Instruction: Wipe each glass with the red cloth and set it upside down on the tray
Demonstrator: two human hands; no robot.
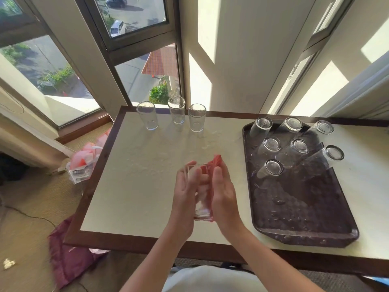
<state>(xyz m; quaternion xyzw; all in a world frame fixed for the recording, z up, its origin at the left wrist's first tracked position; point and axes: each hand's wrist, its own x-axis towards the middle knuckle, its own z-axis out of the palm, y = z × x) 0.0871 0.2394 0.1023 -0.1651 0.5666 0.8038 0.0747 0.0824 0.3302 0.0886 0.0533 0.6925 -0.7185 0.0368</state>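
Note:
Above the middle of the table I hold a clear glass (201,209) between both hands, its mouth pointing away from me. My left hand (185,194) grips its left side. My right hand (223,192) holds the red cloth (215,163) against the glass's right side, and the cloth sticks out past the rim. Three upright glasses (176,110) stand in a row at the table's far edge. On the right lies a dark, wet tray (305,234), with several glasses (271,144) upside down on its far half.
The white table has a dark wooden frame (99,165) and stands against a window wall. On the carpet to the left are pink-and-white packets in a clear bag (84,163), a magenta bag (67,260) and a black cable.

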